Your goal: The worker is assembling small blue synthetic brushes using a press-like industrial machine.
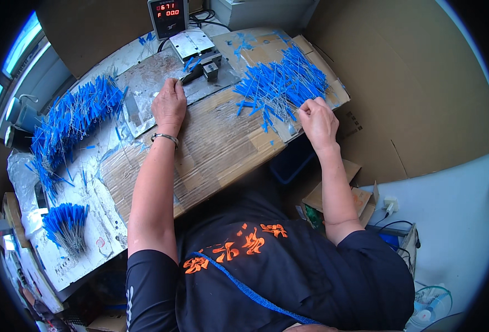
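My left hand [170, 105] is closed in a pinch just in front of a small metal press-like machine [193, 47]. Its fingertips meet beside a dark piece at the machine's front, and whatever they grip is too small to make out. My right hand [317, 124] is also pinched, at the near right edge of a pile of thin wires with blue plastic ends [280, 83]. Anything between those fingers cannot be told from the pile. A few loose blue pieces [192, 63] rest on the machine.
A large heap of blue-ended wires [78, 119] lies on the left, with a smaller bundle [67, 227] nearer me. Cardboard [211, 149] covers the front of the table. Behind the machine stands a digital display box [168, 19]. A cardboard wall [416, 83] rises at right.
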The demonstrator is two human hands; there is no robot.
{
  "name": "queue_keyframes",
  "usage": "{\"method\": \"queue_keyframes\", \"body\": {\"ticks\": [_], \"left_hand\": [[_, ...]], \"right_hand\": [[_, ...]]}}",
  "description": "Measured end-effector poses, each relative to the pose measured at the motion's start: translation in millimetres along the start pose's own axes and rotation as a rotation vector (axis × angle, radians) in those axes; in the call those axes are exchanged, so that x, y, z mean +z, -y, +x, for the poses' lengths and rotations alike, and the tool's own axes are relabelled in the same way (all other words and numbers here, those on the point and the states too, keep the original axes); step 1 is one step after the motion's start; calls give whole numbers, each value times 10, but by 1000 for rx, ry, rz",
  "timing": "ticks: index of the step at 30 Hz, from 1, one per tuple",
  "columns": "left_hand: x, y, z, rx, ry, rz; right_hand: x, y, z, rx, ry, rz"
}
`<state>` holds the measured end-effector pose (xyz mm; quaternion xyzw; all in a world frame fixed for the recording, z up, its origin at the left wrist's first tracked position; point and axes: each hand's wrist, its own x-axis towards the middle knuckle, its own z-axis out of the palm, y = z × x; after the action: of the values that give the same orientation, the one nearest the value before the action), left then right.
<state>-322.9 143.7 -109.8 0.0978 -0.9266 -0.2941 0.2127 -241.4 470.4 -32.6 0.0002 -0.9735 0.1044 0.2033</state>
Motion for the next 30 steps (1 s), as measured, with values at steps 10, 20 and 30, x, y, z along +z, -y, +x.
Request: {"method": "queue_keyframes", "body": {"ticks": [10, 20, 30], "left_hand": [[75, 81, 0, -33, -78, -145], [55, 66, 6, -48, -52, -161], [47, 44, 7, -39, -37, -160]], "right_hand": [[587, 1066, -71, 45, 280, 815], [1139, 1228, 159, -33, 193, 575], [1134, 1231, 171, -10, 199, 595]]}}
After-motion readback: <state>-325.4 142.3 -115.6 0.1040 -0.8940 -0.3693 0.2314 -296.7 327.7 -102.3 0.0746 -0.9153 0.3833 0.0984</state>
